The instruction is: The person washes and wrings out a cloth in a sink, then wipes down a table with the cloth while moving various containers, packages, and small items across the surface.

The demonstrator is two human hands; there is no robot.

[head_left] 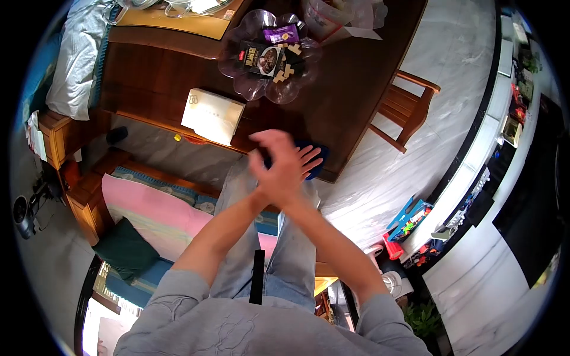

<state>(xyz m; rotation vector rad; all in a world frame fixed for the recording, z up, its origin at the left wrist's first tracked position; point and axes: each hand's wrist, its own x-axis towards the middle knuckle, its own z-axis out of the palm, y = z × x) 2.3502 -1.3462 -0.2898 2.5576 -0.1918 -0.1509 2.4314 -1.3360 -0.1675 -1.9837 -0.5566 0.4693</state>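
Observation:
My forearms cross at the wrists over the near edge of the dark wooden table (pixel 332 118). My right hand (pixel 280 172) lies on top, its thumb apart from the fingers, which are smeared by motion; I see nothing in it. Beneath it, my left hand (pixel 307 160) reaches out to the right, fingers spread over a dark blue flat item (pixel 319 171) at the table's corner. Most of that item and the left palm are hidden. A white box (pixel 212 115) sits just left of my hands.
On the table are a clear petal-shaped tray (pixel 252 89) with a dark packet (pixel 261 58), a purple packet (pixel 281 34) and small wooden pieces (pixel 284 73). A plastic container (pixel 325 18) is behind. A wooden chair (pixel 405 110) stands right; a sofa with pink cover (pixel 154 207) is left.

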